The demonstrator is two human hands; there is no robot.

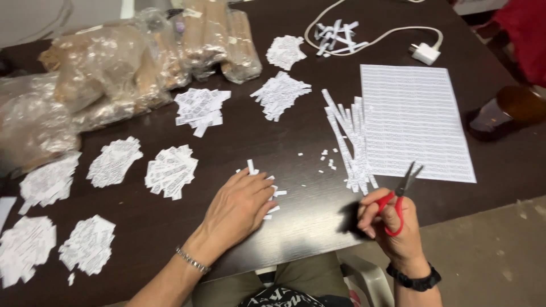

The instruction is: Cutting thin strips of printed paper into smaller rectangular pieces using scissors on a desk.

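resting palm-down on the dark counter (296, 227), the left hand (239, 207) lies flat with its fingers spread over a small heap of cut paper slips (272, 193), gripping nothing, only pressing on them. the right hand (392, 224) sits at about four o'clock from it, just past the counter's near edge, its fingers curled through the red loops of a pair of scissors (401, 199) whose blades point up toward one o'clock and stand slightly parted. just above the blades, at twelve o'clock from the right hand, a bundle of long paper strips (347, 136) lies beside a full printed sheet (415, 122), the strips touching its left edge. a few tiny offcuts (327, 159) are scattered between the strips and the left hand. piles of cut slips (170, 169) are spread across the counter from nine to twelve o'clock of the left hand, well apart from one another. clear plastic bags (114, 68) with brown contents sit at the far left, and a white charger with its cable (424, 53) lies at the far edge.
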